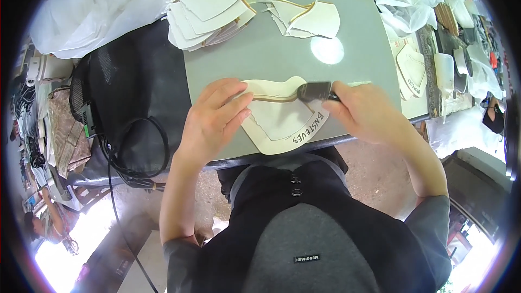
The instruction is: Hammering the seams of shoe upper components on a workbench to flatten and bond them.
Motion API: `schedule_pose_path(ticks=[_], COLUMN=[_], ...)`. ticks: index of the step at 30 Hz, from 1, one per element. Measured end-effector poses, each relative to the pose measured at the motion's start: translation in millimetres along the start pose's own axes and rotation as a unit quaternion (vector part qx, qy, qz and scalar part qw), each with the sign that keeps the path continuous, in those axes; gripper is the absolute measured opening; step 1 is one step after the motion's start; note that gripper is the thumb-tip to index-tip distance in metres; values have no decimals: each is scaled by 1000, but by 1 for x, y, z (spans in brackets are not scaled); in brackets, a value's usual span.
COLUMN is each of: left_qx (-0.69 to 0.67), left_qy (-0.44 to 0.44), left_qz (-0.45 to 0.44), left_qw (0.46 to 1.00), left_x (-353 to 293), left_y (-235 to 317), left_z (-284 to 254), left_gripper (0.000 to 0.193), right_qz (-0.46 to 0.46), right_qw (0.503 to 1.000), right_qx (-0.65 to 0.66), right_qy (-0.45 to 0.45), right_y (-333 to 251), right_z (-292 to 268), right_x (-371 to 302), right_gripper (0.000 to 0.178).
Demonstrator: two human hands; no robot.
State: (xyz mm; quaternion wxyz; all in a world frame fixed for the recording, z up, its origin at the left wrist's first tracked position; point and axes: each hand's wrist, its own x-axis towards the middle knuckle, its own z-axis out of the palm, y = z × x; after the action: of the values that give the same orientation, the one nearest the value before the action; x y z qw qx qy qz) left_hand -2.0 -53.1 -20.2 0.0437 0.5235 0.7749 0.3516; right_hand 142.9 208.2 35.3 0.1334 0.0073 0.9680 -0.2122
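Note:
A pale cream card frame (pixel 269 145) with dark lettering lies on the grey board, near its front edge. Inside the frame's outline sits a white cut piece (pixel 279 119), with a brown strip along its far edge. My left hand (pixel 214 116) rests on the frame's left side, fingers apart and fingertips touching the card and the strip's left end. In my right hand (pixel 366 109) is a flat brush (pixel 315 91) with a dark, wide head. The brush head meets the far right part of the frame, by the strip's end; its handle is mostly hidden in my fingers.
The grey board (pixel 244 62) bears two fanned piles, a larger white stack (pixel 209 16) and a smaller white stack (pixel 315 19). White plastic sheeting (pixel 103 11) heaps at far left. A black cable (pixel 138 173) coils left. More card templates (pixel 411 68) lie right.

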Motion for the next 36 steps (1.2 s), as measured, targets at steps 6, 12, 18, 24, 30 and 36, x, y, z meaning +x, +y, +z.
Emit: schedule_pose_path(ticks=[6, 12, 18, 24, 30, 36], left_qx=[55, 88, 6, -285, -490, -429], left_qy=[96, 104, 91, 153, 203, 127], left_qz=[-107, -162, -239, -285, -231, -154], left_qw=[988, 977, 967, 902, 816, 881], left_x=[-11, -13, -1, 1, 20, 39], left_y=[25, 44, 43, 47, 62, 69], left_z=[5, 24, 23, 18, -8, -21], left_gripper=[38, 35, 20, 15, 26, 30], right_qz=[143, 175, 184, 174, 172, 94], right_qw=[868, 829, 809, 802, 846, 934], right_qx=[470, 514, 545, 548, 461, 51], right_qy=[77, 133, 121, 159, 204, 342], right_y=[0, -24, -21, -24, -8, 12], right_z=[14, 46, 44, 49, 46, 24], right_x=[0, 11, 13, 16, 8, 9], right_gripper=[39, 40, 38, 37, 32, 31])
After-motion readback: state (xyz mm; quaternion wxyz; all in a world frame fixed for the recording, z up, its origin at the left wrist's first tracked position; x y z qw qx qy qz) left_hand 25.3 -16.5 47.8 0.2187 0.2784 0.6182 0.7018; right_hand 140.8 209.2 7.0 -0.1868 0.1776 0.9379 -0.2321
